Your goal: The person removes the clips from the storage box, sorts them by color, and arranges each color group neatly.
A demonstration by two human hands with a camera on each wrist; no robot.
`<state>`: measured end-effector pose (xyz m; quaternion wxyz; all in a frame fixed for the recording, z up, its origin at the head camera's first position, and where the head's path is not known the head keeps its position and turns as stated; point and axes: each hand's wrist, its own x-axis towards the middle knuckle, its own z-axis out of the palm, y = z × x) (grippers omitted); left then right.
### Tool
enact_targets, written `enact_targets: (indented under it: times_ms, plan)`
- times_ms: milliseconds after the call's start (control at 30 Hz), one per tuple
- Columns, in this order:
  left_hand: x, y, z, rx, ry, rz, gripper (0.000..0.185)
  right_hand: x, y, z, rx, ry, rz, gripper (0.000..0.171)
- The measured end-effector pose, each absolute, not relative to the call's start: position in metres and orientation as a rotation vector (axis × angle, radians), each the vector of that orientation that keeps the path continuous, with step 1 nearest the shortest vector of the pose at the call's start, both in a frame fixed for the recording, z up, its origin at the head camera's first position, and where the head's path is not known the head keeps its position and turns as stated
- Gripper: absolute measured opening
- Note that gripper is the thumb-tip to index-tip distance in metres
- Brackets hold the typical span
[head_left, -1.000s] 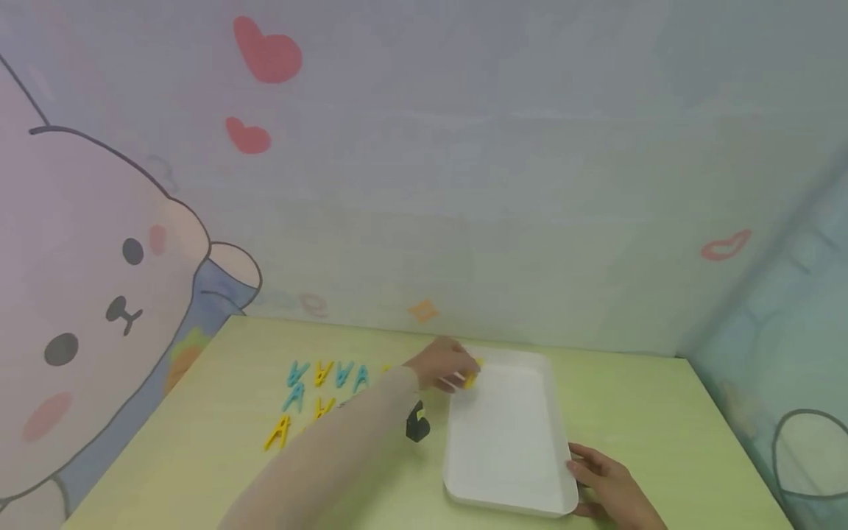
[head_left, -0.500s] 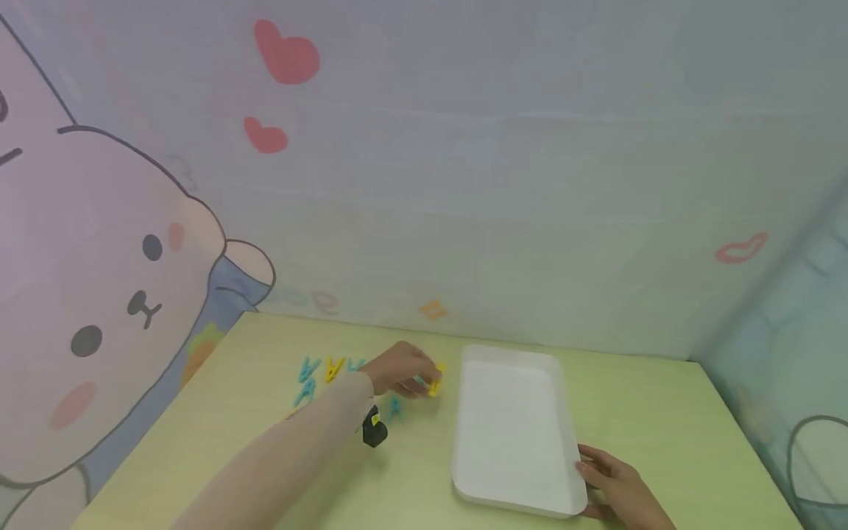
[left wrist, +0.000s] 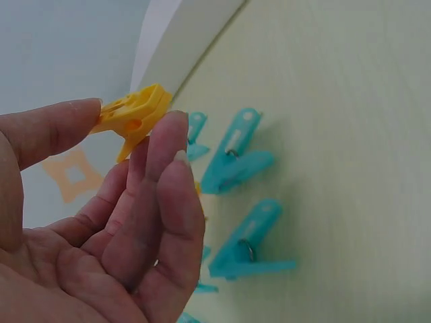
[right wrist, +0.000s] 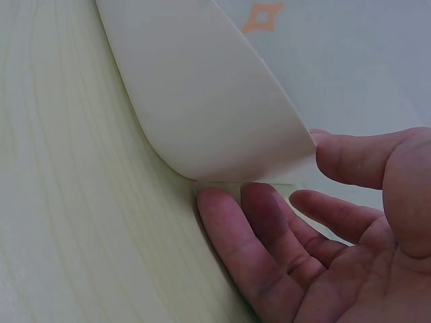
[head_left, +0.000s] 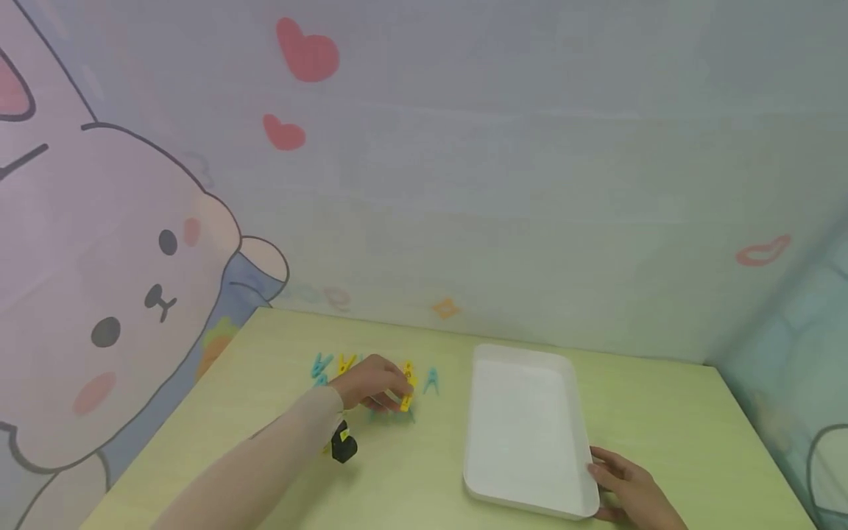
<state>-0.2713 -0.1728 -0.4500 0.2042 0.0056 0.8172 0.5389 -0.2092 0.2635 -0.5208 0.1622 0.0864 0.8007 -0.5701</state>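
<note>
My left hand (head_left: 371, 383) pinches a yellow clothespin (left wrist: 138, 114) between thumb and fingertips, above the table left of the white tray (head_left: 530, 434). Beneath and around it lie blue clothespins, two of them close by in the left wrist view: an upper one (left wrist: 232, 158) and a lower one (left wrist: 252, 249). Another yellow clothespin (head_left: 408, 368) shows just behind the fingers. My right hand (head_left: 629, 486) holds the tray's near right side, the thumb (right wrist: 350, 158) at the rim and the other fingers at its lower edge. My left hand and forearm hide some of the clothespins.
Farther left on the table, a blue clothespin (head_left: 321, 364) and a yellow clothespin (head_left: 346, 363) lie side by side. One blue clothespin (head_left: 431, 380) sits between hand and tray. A small black device (head_left: 343, 443) hangs at the left wrist. A printed backdrop (head_left: 530, 184) rises behind the table.
My left hand has moved left from the tray's left edge to over the clothespins, carrying the yellow clothespin. My right hand stays at the tray, and the head view has turned slightly left.
</note>
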Motion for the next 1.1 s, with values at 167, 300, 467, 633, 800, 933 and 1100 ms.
enact_targets:
  times_ms: [167, 300, 467, 633, 800, 933, 1100]
  plan:
    - [-0.262, -0.182, -0.455, -0.038, 2.304, 1.493, 0.031, -0.211, 0.266, -0.524, 0.258, 2.267, -1.628, 0.070]
    - [-0.255, -0.188, -0.459, -0.068, 2.350, 1.444, 0.024, -0.212, 0.268, -0.526, 0.268, 2.256, -1.628, 0.070]
    - [-0.244, -0.196, -0.463, -0.121, 2.415, 1.390, 0.016, -0.214, 0.268, -0.529, 0.261, 2.257, -1.629, 0.072]
    - [-0.234, -0.201, -0.470, -0.172, 2.531, 1.259, 0.015, -0.214, 0.266, -0.531, 0.251, 2.263, -1.629, 0.073]
    - [-0.229, -0.200, -0.476, -0.171, 2.684, 1.084, 0.031, -0.212, 0.265, -0.530, 0.252, 2.258, -1.628, 0.073]
    - [-0.226, -0.197, -0.477, -0.180, 2.741, 1.006, 0.034, -0.213, 0.264, -0.528, 0.242, 2.247, -1.633, 0.071]
    - [-0.224, -0.193, -0.480, -0.217, 2.770, 0.924, 0.036, -0.213, 0.264, -0.527, 0.238, 2.240, -1.633, 0.067]
